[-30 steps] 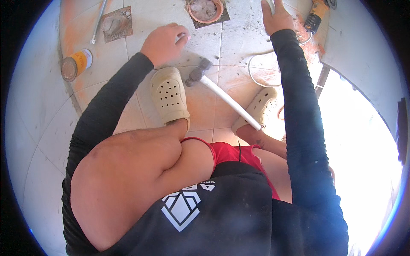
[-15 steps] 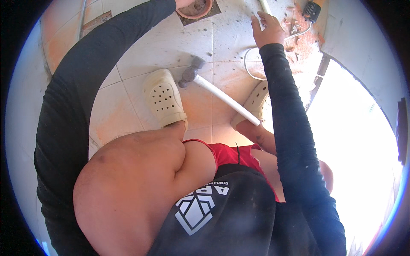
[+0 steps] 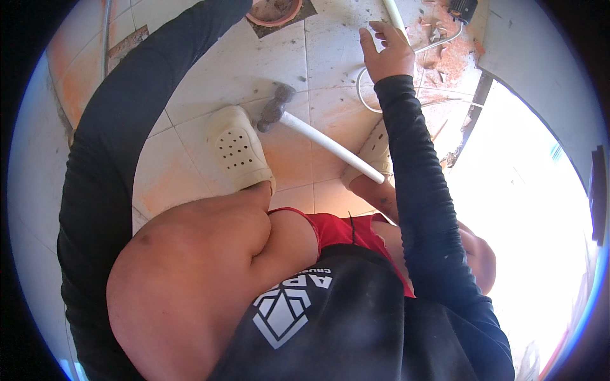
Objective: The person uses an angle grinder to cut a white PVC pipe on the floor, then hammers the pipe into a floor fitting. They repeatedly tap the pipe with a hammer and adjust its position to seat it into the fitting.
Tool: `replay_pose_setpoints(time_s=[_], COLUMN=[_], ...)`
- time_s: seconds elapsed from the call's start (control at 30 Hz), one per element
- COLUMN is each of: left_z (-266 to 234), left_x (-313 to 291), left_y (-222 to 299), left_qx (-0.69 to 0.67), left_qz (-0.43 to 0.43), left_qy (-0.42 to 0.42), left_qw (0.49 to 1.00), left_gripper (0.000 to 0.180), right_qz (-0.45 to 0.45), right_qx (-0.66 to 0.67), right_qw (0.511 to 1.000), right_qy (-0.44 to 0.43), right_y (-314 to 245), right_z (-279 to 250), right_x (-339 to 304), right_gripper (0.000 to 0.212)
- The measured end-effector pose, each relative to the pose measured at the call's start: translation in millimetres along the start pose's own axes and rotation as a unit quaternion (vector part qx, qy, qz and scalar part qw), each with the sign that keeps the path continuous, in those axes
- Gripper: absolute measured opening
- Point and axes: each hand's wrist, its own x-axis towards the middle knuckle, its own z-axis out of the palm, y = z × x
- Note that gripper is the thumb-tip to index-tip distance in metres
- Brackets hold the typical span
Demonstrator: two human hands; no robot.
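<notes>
My right hand (image 3: 389, 52) hovers over the tiled floor, fingers apart and slightly curled, with nothing visible in it. A white rod or handle (image 3: 395, 14) runs down to beside its fingers, its far part cut off by the top edge. My left arm (image 3: 152, 73) stretches to the top edge, and the hand lies beyond the frame. Close to that sleeve's end is a round terracotta rim (image 3: 279, 19) in a square cut-out of the floor, with grey rubble inside. A hammer (image 3: 274, 109) with a dark metal head and white handle lies between my feet, apart from both hands.
My cream clogs (image 3: 238, 149) stand either side of the hammer. A white cable (image 3: 359, 92) loops beside my right hand, near a dark power-tool end (image 3: 462, 9). Broken orange rubble (image 3: 445, 47) lies at the right, by a bright opening (image 3: 515, 209).
The view has shifted slightly. My right hand sits a little lower and further left in the picture, and my left hand has slipped out past the top edge.
</notes>
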Motion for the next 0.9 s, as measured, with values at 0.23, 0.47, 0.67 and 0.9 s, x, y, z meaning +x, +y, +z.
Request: replay_pose_setpoints(time_s=[0.23,0.47,0.67,0.9], left_z=[-8,-22,-98,-98], left_x=[-8,-25,-85,-200], left_y=[32,98,-2,-37], left_qx=[-0.078,-0.332,-0.097,-0.074], left_qz=[0.051,0.182,0.034,-0.121], left_qy=[0.062,-0.016,0.048,0.046], left_qw=[0.994,0.925,0.994,0.989], left_gripper=[0.025,0.018,0.023,0.021], right_qz=[0.026,0.105,0.051,-0.25], right_qx=[0.022,0.068,0.071,-0.035], right_qw=[0.999,0.991,0.992,0.962], right_qy=[0.021,0.036,-0.09,-0.104], right_y=[10,25,-16,-73], right_z=[-12,-26,-11,75], right_x=[-8,-23,-16,47], right_gripper=[0.034,0.028,0.026,0.028])
